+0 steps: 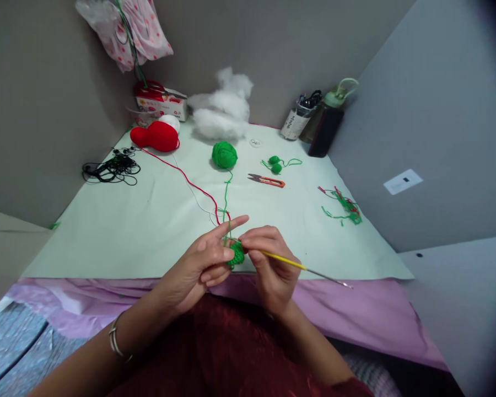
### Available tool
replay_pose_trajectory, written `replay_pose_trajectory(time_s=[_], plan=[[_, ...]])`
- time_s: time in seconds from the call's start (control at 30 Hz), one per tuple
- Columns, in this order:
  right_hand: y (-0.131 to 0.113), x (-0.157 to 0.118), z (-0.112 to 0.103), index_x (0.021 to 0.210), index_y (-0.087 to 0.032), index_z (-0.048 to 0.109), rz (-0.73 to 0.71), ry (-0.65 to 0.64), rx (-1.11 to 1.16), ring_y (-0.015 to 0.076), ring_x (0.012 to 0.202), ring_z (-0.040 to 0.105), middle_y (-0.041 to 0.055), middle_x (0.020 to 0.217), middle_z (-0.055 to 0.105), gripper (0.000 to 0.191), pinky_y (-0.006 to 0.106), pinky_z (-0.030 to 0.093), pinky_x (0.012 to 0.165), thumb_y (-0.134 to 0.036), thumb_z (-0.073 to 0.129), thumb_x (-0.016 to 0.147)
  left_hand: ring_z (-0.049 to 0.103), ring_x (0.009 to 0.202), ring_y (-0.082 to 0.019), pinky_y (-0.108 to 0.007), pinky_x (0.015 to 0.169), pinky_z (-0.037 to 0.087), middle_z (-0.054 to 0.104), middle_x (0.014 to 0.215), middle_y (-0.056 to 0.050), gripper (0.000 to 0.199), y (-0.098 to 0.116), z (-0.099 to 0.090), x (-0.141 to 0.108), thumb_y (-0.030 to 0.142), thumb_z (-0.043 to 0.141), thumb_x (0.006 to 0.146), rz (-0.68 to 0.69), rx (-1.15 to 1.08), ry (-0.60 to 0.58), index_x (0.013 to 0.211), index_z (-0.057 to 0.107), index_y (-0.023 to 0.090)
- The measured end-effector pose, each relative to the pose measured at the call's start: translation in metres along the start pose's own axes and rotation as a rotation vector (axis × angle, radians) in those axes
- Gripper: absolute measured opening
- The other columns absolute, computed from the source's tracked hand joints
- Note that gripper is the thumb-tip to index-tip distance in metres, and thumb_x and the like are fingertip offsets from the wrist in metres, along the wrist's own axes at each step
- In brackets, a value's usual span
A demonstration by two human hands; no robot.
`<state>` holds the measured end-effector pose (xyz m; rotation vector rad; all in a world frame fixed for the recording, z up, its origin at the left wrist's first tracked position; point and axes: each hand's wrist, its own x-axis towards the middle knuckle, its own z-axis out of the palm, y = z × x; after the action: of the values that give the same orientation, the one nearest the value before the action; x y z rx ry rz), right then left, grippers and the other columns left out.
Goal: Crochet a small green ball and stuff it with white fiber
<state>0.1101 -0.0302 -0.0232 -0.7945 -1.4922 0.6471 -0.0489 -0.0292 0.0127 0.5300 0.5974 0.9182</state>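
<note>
Between thumb and fingers, my left hand (204, 259) pinches a small green crochet piece (237, 254), its index finger stretched out with green yarn running over it. My right hand (273, 270) is closed around a crochet hook (287, 260) with a yellow grip and a metal shaft pointing right. The hook's working tip meets the green piece, partly hidden by my fingers. From there a green strand leads up to a green yarn ball (224, 155) on the table. A red strand and a white strand end close by my left index finger.
Orange thread snips (267, 180) lie mid-table, below two small green balls (275, 164). Red yarn (156, 137), black cord (113, 167) and white stuffing (223, 107) sit left and back. Yarn scraps (345, 207) are at right. A pen holder (296, 121), phone (326, 131) and bottle (335, 96) stand back right.
</note>
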Motion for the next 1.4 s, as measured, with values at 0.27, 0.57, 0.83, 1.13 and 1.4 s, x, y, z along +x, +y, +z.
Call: replay_pose_trajectory(time_s=[0.27, 0.57, 0.83, 1.13, 1.4], plan=[[-0.001, 0.005, -0.002, 0.101, -0.031, 0.08, 0.141, 0.06, 0.269, 0.0169, 0.077, 0.068, 0.0022, 0.09, 0.075, 0.015, 0.036, 0.057, 0.071, -0.027, 0.065, 0.1, 0.02, 0.047, 0.001, -0.016, 0.042, 0.019, 0.056, 0.084, 0.004, 0.066, 0.002, -0.008, 0.0, 0.017, 0.077, 0.08, 0.027, -0.013, -0.028, 0.144, 0.062, 0.021], [-0.006, 0.018, -0.009, 0.088, -0.024, 0.079, 0.434, 0.098, 0.555, 0.0108, 0.061, 0.063, 0.0009, 0.079, 0.074, 0.012, 0.024, 0.053, 0.058, -0.031, 0.073, 0.095, 0.024, 0.051, -0.001, -0.017, 0.044, 0.023, 0.056, 0.088, 0.002, 0.034, 0.004, -0.014, 0.002, 0.021, 0.078, 0.083, 0.07, 0.098, -0.037, 0.116, 0.073, 0.017], [0.001, 0.01, 0.001, 0.096, -0.026, 0.08, 0.331, 0.0, 0.385, 0.015, 0.08, 0.066, 0.0027, 0.092, 0.076, 0.012, 0.028, 0.053, 0.069, -0.032, 0.07, 0.098, 0.063, 0.091, -0.012, -0.023, 0.082, 0.046, 0.071, 0.096, -0.001, 0.034, -0.004, -0.014, 0.008, 0.025, 0.085, 0.083, 0.177, 0.272, -0.034, 0.107, 0.061, 0.021], [-0.012, 0.06, -0.013, 0.095, -0.026, 0.079, 0.024, 0.131, -0.017, 0.0134, 0.072, 0.062, 0.0018, 0.092, 0.074, 0.013, 0.029, 0.05, 0.065, -0.021, 0.067, 0.098, 0.048, 0.065, -0.008, -0.024, 0.064, 0.033, 0.059, 0.075, 0.008, 0.045, 0.008, 0.001, 0.014, 0.026, 0.089, 0.076, -0.022, 0.318, -0.162, 0.102, 0.053, 0.023], [0.015, 0.143, -0.063, 0.095, -0.021, 0.076, 0.122, 0.267, -0.038, 0.0152, 0.083, 0.066, 0.0049, 0.101, 0.076, 0.018, 0.029, 0.054, 0.075, -0.037, 0.069, 0.094, 0.052, 0.071, -0.01, -0.024, 0.067, 0.044, 0.064, 0.085, 0.0, 0.033, 0.034, 0.006, 0.033, 0.035, 0.091, 0.069, -0.073, 0.382, -0.191, 0.087, 0.071, 0.016]])
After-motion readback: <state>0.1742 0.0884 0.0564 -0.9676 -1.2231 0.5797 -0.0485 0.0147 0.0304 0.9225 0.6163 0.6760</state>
